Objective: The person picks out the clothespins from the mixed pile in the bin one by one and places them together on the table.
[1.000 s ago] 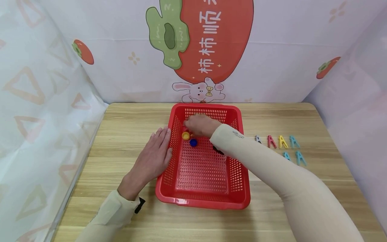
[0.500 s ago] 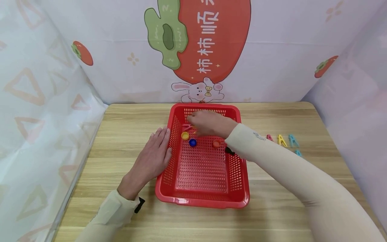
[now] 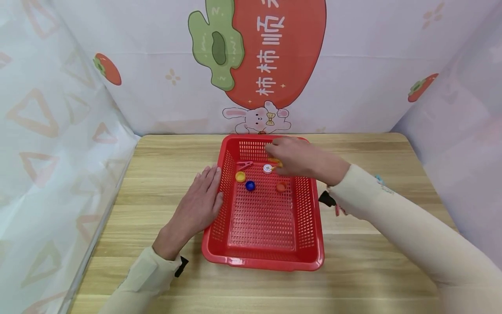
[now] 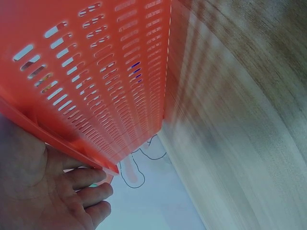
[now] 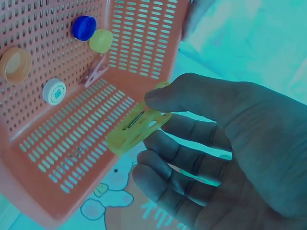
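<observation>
My right hand [image 3: 296, 156] is over the far right part of the red basket [image 3: 262, 264]. Between thumb and fingers it pinches a yellow clothespin [image 5: 136, 125], held up above the basket in the right wrist view. On the basket floor lie a pink clothespin [image 3: 245, 165], a white cap [image 3: 267, 168], a yellow cap [image 3: 240, 176], a blue cap [image 3: 250, 186] and an orange cap [image 3: 281, 186]. My left hand [image 3: 198, 201] rests along the basket's left rim with its fingers straight; the left wrist view shows its fingers [image 4: 91, 191] against the outside of the rim.
The basket stands on a wooden table [image 3: 172, 165]. To its right, a red clothespin [image 3: 339, 210] and a blue clothespin [image 3: 378, 179] show partly around my right forearm, which hides that area. Printed cloth [image 3: 353, 96] hangs behind the table and at both sides.
My right hand has moved right from the basket's far left corner, carrying the yellow clothespin. The pink clothespin, white cap and orange cap have come into sight. My left hand stays put.
</observation>
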### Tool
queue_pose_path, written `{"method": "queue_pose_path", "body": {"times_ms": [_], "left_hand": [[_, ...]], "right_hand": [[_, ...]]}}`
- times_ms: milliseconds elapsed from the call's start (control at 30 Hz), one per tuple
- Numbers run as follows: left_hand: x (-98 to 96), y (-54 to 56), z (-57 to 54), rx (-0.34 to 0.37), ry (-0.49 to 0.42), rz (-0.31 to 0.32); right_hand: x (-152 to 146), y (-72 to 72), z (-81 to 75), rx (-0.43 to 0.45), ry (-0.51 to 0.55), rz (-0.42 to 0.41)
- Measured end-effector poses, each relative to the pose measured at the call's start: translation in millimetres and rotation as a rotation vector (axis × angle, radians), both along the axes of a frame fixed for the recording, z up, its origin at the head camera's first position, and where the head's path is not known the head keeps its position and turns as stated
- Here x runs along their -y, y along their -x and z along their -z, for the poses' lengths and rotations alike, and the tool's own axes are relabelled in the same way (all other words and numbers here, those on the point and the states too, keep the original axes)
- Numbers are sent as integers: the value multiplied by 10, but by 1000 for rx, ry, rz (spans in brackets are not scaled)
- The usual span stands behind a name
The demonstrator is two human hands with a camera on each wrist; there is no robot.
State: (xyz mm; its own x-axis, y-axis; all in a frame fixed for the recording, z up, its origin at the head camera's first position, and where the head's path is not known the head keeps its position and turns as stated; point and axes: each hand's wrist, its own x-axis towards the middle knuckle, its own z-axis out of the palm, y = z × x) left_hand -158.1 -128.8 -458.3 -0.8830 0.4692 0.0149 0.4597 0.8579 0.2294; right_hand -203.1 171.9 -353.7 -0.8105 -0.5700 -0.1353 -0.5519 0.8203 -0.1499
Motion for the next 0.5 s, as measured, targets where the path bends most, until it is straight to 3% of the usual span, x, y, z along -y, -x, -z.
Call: {"method": "queue_pose_path", "body": {"times_ms": [267, 500], "left_hand": [[-5, -5, -16, 7, -3, -2], [-3, -9, -20, 5, -4, -5]], "right_hand": [[-274, -191, -54, -27, 6, 38], [-511, -408, -95, -17, 12, 142]]}}
